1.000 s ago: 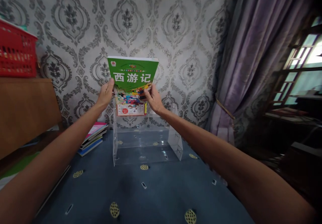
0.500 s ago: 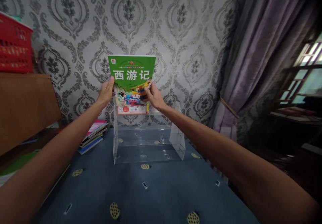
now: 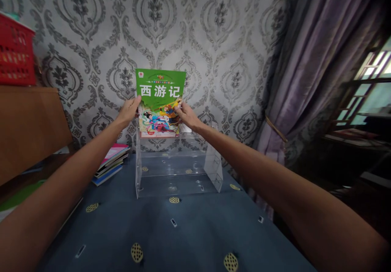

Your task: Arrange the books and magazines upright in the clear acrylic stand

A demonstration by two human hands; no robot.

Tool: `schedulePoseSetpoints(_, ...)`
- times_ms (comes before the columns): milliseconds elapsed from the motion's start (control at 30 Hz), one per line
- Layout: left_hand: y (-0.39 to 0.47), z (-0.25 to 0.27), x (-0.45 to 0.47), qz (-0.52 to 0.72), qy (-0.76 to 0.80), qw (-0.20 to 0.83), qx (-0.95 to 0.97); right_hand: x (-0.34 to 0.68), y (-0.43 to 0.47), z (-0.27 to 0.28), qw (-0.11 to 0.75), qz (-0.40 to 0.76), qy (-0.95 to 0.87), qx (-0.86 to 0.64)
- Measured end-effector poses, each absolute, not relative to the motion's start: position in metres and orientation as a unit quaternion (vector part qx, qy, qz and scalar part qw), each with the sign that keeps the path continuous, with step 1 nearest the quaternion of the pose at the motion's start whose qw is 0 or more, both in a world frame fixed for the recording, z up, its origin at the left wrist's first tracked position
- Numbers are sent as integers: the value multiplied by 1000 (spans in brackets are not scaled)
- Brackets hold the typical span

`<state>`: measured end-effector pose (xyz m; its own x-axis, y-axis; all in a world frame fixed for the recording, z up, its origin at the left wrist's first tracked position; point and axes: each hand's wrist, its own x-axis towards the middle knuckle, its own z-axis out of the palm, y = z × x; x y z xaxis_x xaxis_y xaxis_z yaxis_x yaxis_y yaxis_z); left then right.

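Observation:
A green picture book (image 3: 160, 100) with white Chinese characters and cartoon figures on its cover stands upright between my hands. At its left edge, my left hand (image 3: 130, 109) grips it, thumb on the front. My right hand (image 3: 187, 115) is closed on the opposite edge, with fingers over the cover. Below is a clear acrylic tiered rack (image 3: 214, 168) on the table; the book's lower edge is at the left part of the top tier. Only a thin strip of another book shows under the green one, mostly hidden by it.
A stack of books (image 3: 111, 164) lies left of the rack on the dark blue tablecloth (image 3: 195, 239). Farther left are a wooden cabinet (image 3: 30, 129) and a red plastic basket (image 3: 16, 51). A purple curtain (image 3: 293, 80) hangs at the right, and patterned wallpaper (image 3: 189, 31) is behind.
The green book has come down and away from me, covering most of the book behind it on the top tier. Both hands have kept their hold, and the view has shifted slightly.

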<state>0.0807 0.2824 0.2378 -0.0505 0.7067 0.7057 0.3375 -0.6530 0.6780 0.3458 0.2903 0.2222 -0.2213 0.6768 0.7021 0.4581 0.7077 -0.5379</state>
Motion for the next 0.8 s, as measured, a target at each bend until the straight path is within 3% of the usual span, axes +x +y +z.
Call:
schedulePoseSetpoints(533, 258, 227, 66, 445, 523, -42, 726, 336, 275, 216, 359, -23, -776, -518)
schedulePoseSetpoints(800, 249, 226, 74, 462, 545, -68, 697, 334, 260, 217, 347, -54, -743, -570)
